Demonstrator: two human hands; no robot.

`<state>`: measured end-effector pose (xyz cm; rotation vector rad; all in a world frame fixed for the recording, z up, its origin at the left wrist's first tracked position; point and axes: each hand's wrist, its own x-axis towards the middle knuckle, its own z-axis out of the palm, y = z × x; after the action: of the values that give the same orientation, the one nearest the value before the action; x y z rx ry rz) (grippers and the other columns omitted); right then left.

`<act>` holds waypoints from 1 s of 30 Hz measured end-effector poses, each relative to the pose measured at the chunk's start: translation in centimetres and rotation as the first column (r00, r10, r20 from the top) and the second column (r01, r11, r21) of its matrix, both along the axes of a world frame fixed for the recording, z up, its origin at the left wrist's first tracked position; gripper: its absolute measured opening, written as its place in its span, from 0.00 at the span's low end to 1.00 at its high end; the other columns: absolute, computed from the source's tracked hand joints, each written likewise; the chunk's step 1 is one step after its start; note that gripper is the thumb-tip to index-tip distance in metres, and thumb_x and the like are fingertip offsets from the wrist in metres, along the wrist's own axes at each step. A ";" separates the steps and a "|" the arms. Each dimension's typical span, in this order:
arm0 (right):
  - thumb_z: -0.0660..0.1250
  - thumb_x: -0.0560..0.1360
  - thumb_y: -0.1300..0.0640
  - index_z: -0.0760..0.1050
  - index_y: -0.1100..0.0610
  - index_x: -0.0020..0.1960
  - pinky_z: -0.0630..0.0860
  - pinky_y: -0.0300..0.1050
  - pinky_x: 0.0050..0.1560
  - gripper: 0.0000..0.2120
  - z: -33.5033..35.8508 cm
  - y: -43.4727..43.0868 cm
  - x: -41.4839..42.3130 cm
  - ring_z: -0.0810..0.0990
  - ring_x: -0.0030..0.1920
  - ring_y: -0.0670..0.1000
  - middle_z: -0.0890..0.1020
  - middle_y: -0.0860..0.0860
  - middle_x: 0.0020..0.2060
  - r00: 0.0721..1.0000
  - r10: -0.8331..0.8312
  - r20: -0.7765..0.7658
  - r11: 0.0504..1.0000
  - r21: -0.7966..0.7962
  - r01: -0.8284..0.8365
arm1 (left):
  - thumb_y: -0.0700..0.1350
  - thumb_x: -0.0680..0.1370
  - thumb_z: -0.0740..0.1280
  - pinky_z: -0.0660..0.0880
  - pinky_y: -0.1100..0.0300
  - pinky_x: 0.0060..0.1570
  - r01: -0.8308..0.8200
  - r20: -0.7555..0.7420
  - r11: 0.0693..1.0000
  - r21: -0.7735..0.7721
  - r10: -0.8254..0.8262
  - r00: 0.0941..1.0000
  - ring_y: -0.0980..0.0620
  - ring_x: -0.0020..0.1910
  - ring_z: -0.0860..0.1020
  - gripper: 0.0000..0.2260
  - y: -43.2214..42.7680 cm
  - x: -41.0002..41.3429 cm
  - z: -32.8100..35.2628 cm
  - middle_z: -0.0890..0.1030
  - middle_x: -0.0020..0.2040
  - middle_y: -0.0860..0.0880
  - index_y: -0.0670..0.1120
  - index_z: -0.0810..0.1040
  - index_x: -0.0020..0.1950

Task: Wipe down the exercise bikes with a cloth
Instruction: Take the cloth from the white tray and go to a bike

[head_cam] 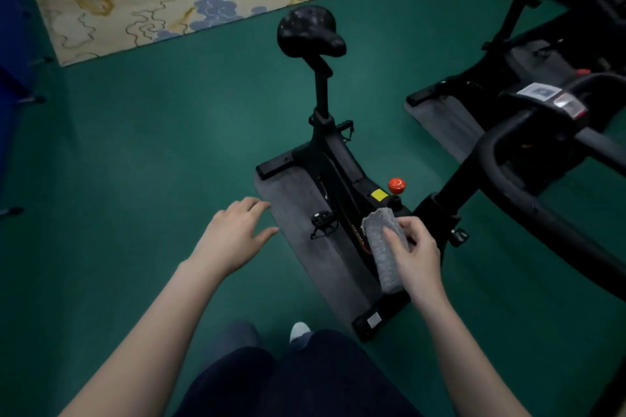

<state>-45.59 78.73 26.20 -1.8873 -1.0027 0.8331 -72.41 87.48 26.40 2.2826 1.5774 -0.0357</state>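
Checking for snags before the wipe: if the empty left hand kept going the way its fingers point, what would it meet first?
Probably the grey floor mat under the exercise bike, then its left pedal. The left hand may be above the mat; depth is unclear.

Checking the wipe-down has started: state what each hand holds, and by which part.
The right hand holds the folded grey cloth, its grip about midway along the cloth's length, thumb across the top. The left hand is open and holds nothing.

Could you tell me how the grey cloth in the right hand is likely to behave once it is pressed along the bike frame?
The grey cloth hangs folded from the right hand, so it is probably floppy and light. Its fuzzy surface suggests it will grip rather than slip. It should mould around the frame.
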 end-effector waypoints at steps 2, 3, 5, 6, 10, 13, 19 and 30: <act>0.66 0.76 0.55 0.73 0.48 0.45 0.77 0.40 0.37 0.03 -0.2 1.1 -0.3 0.81 0.42 0.46 0.80 0.45 0.42 0.998 -0.055 0.024 0.998 0.004 0.055 | 0.58 0.79 0.59 0.67 0.53 0.62 0.037 0.017 0.999 0.005 -0.037 0.999 0.49 0.65 0.69 0.23 2.7 0.2 0.1 0.70 0.68 0.51 0.49 0.66 0.71; 0.66 0.77 0.54 0.73 0.48 0.45 0.76 0.39 0.35 0.03 -0.4 1.8 -0.5 0.81 0.41 0.45 0.80 0.45 0.42 0.996 -0.087 0.037 0.996 0.002 0.087 | 0.58 0.79 0.59 0.67 0.53 0.62 0.064 0.026 0.998 0.006 -0.064 0.998 0.49 0.65 0.70 0.23 4.1 0.2 0.0 0.70 0.68 0.51 0.49 0.66 0.71; 0.65 0.77 0.53 0.73 0.47 0.45 0.77 0.40 0.33 0.03 -0.7 3.2 -1.5 0.81 0.40 0.44 0.80 0.44 0.41 0.986 -0.159 0.058 0.987 -0.003 0.159 | 0.58 0.79 0.59 0.67 0.53 0.62 0.135 0.046 0.991 0.011 -0.136 0.990 0.49 0.65 0.70 0.23 7.3 0.2 -0.1 0.70 0.68 0.51 0.49 0.67 0.71; 0.65 0.77 0.52 0.73 0.47 0.45 0.79 0.43 0.33 0.03 -0.8 3.8 -2.2 0.81 0.39 0.45 0.80 0.44 0.41 0.979 -0.194 0.065 0.981 -0.005 0.195 | 0.58 0.79 0.59 0.67 0.53 0.62 0.167 0.050 0.986 0.013 -0.167 0.985 0.49 0.65 0.70 0.23 8.7 0.1 -0.1 0.70 0.68 0.51 0.49 0.67 0.71; 0.66 0.76 0.53 0.73 0.48 0.43 0.77 0.43 0.37 0.04 -0.9 7.1 -5.9 0.79 0.39 0.43 0.79 0.45 0.39 0.918 -0.388 0.083 0.922 0.042 0.385 | 0.58 0.79 0.59 0.68 0.53 0.62 0.333 0.048 0.943 0.028 -0.334 0.941 0.50 0.65 0.70 0.22 15.7 -1.0 0.3 0.70 0.68 0.52 0.49 0.67 0.70; 0.66 0.76 0.53 0.72 0.47 0.42 0.71 0.32 0.34 0.05 -0.4 9.1 -9.2 0.76 0.37 0.35 0.78 0.43 0.39 0.847 -0.525 0.084 0.851 0.061 0.521 | 0.58 0.79 0.58 0.68 0.53 0.61 0.471 0.034 0.881 0.045 -0.473 0.880 0.49 0.64 0.70 0.22 19.8 -1.1 0.7 0.70 0.68 0.52 0.50 0.66 0.71; 0.67 0.76 0.55 0.73 0.51 0.44 0.69 0.26 0.28 0.03 0.6 10.4 -13.1 0.75 0.34 0.34 0.78 0.46 0.40 0.722 -0.689 0.064 0.725 0.054 0.687 | 0.57 0.79 0.58 0.68 0.53 0.61 0.667 0.053 0.744 0.030 -0.668 0.743 0.49 0.65 0.69 0.23 24.4 0.3 0.7 0.69 0.69 0.51 0.49 0.65 0.72; 0.67 0.76 0.58 0.74 0.56 0.46 0.71 0.28 0.36 0.02 -0.1 10.9 -11.8 0.75 0.38 0.36 0.79 0.49 0.41 0.476 -0.873 0.105 0.485 0.085 0.871 | 0.58 0.79 0.57 0.68 0.55 0.62 0.874 0.050 0.485 0.029 -0.874 0.483 0.51 0.66 0.68 0.23 28.7 9.4 -0.1 0.68 0.69 0.53 0.50 0.64 0.72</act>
<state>-57.35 89.58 26.06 -2.0894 0.0184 0.0520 -63.02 116.22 26.28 2.7907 0.1865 -0.2280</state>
